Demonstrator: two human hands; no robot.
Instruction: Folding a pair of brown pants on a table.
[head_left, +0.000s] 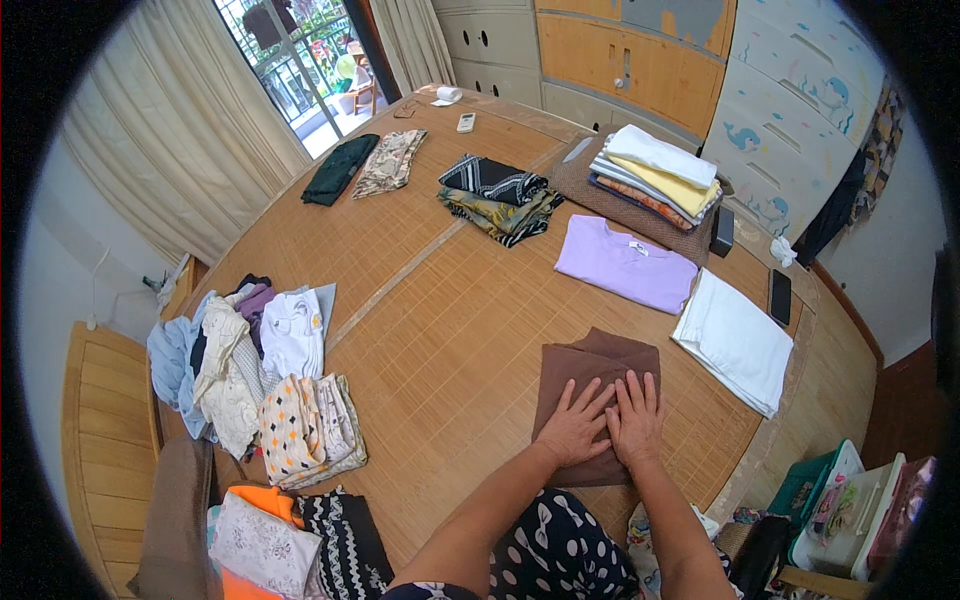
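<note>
A folded brown garment (562, 375) lies on the bamboo mat (420, 322) right before me. My left hand (576, 426) rests flat on it, fingers spread. Beside it, almost touching, my right hand (636, 421) presses palm down on the same cloth with its fingers extended. Neither hand grips anything. Just past the garment, to the upper right, is a folded lavender T-shirt (626, 262). A folded white cloth (733, 341) lies to the right of the brown piece.
Folded clothes (652, 176) are stacked on a brown cushion (600, 199). Patterned garments (495, 196) lie farther off. At left sit a loose clothing heap (225, 367) and folded piles (311, 427). A phone (780, 297) lies near the right edge; plastic bins (844, 517) stand below.
</note>
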